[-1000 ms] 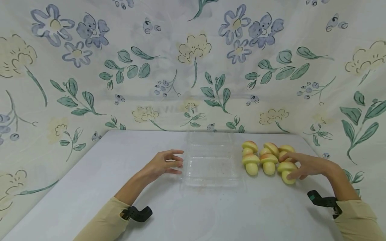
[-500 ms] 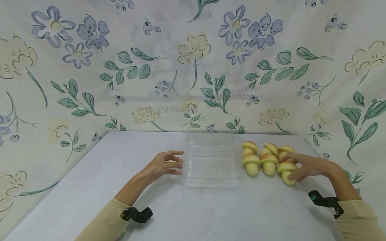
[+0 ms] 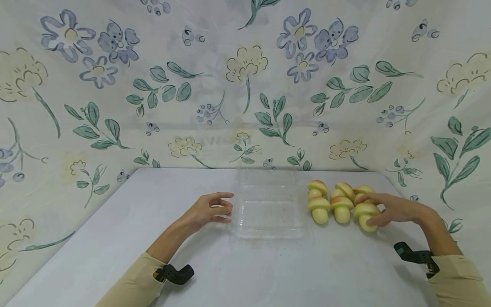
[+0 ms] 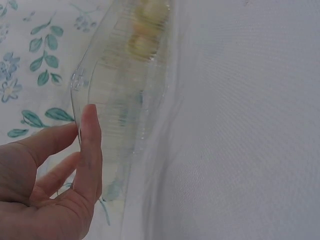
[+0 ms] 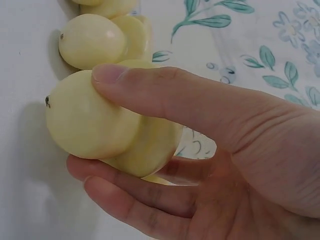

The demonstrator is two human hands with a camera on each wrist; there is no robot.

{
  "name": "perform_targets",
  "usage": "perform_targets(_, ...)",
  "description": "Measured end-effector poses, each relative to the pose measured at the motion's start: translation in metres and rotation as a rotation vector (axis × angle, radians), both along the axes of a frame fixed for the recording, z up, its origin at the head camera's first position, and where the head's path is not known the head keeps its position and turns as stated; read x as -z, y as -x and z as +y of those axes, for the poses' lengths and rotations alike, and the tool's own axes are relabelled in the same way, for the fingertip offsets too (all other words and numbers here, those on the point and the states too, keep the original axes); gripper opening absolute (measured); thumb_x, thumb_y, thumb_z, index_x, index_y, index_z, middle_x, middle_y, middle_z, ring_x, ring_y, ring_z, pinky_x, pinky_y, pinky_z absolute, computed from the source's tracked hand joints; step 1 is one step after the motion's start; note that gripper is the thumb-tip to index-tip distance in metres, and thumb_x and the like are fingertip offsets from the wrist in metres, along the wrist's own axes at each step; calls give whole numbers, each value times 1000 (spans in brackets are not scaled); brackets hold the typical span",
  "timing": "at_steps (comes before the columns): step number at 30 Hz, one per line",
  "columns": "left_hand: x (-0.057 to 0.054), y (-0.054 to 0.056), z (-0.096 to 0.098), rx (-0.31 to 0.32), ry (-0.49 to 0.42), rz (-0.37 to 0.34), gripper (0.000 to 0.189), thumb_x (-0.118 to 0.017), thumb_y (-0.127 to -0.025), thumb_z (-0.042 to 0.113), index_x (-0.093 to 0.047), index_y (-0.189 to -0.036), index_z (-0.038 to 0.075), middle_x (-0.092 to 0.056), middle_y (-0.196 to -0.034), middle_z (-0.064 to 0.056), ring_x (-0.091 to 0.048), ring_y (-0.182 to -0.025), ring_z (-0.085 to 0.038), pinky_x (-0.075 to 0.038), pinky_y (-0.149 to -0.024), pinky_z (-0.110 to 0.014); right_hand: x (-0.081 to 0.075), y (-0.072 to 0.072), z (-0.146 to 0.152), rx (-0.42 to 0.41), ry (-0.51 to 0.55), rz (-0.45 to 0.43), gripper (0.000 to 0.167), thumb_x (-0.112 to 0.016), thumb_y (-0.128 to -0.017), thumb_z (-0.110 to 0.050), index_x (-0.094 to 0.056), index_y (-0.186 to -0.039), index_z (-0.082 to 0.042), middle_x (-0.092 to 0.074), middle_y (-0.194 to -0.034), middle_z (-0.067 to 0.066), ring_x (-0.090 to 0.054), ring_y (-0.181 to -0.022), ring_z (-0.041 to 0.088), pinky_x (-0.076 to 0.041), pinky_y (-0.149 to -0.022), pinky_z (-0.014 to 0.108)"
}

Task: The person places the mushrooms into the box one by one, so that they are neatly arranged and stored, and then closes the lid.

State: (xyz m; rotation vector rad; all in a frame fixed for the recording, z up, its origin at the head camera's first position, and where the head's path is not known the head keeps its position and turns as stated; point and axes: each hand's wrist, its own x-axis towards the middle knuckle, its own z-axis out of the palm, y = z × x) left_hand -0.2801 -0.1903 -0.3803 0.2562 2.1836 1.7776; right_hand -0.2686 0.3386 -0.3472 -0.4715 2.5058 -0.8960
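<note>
At table (image 3: 291, 275), seemingly at pickup: pinching mushroom (image 3: 364, 215) in right hand (image 3: 397, 209), with left hand (image 3: 207, 209) slack beside container (image 3: 268, 233); likely needing lift.

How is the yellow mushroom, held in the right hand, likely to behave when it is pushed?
The yellow mushroom would probably roll, as its stem is smoothly rounded. It may curve rather than go straight, because the cap is wider. Its smooth surface might slip in the right hand.

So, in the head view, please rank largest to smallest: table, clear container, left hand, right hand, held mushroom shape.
1. Table
2. Clear container
3. Left hand, right hand: too alike to rank
4. Held mushroom shape
</note>
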Motion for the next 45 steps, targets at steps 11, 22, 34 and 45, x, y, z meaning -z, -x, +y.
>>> perform_targets(11,-1,0,1,-8,16,8,56,-60,-92,-6,-43,-145,1,-56,-120,-19,-64,-97,-20,-62,-84,-36,-10,-1,-1,7,-7,62,72,-71,-90,-28,-37,-147,-2,-37,-140,39,-63,-88,22,-55,-75,36)
perform_targets(22,-2,1,2,-5,20,14,58,-62,-91,-5,-44,-145,1,-57,-117,-17,-64,-96,-21,-62,-83,-35,-16,-4,-1,20,61,122,73,-71,-89,-25,-35,-148,-2,-43,-136,29,-62,-95,26,-55,-74,35)
perform_targets(34,-2,0,1,12,2,26,58,-61,-91,-6,-42,-145,-1,-59,-113,-14,-64,-93,-18,-62,-82,-35,-23,-4,-13,66,59,216,74,-73,-88,-30,-37,-147,-3,-40,-142,31,-65,-103,33,-59,-77,40)
perform_targets(45,0,0,1,22,-4,31,58,-63,-91,-3,-42,-145,-1,-58,-112,-14,-65,-93,-19,-62,-81,-34,-24,-4,-28,43,127,225,71,-75,-86,-26,-41,-145,-4,-42,-141,31,-63,-92,27,-57,-72,34)
